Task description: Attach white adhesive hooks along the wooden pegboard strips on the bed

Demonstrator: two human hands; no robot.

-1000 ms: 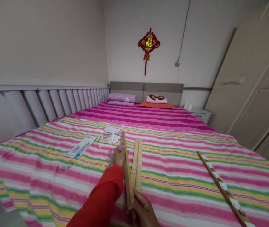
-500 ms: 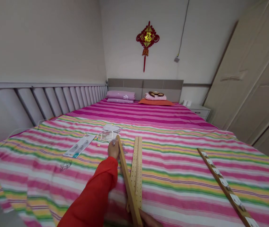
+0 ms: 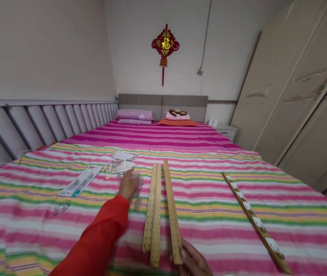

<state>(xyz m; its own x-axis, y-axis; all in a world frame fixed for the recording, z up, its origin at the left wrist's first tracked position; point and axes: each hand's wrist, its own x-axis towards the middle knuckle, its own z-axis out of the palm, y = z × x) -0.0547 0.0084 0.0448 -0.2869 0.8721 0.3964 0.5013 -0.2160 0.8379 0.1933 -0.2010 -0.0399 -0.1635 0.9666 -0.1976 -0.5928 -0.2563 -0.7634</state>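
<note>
My right hand grips the near end of a wooden strip with small holes. That strip points away from me over the striped sheet. My left hand, in a red sleeve, is apart from the strip, at a few small clear plastic pieces. Its fingers look stretched toward them, slightly blurred, and what lies under them is partly hidden. Between my hands, two more perforated wooden strips lie side by side on the bed.
A wooden strip with several white round pieces lies at right. On the left are a flat printed package, a thin wire-like tangle and opened clear packaging. Folded bedding rests by the headboard.
My left hand has let go of the wooden strip's far end and moved onto the plastic pieces. The strip in my right hand has swung rightward, off the other two. The view has turned right.
</note>
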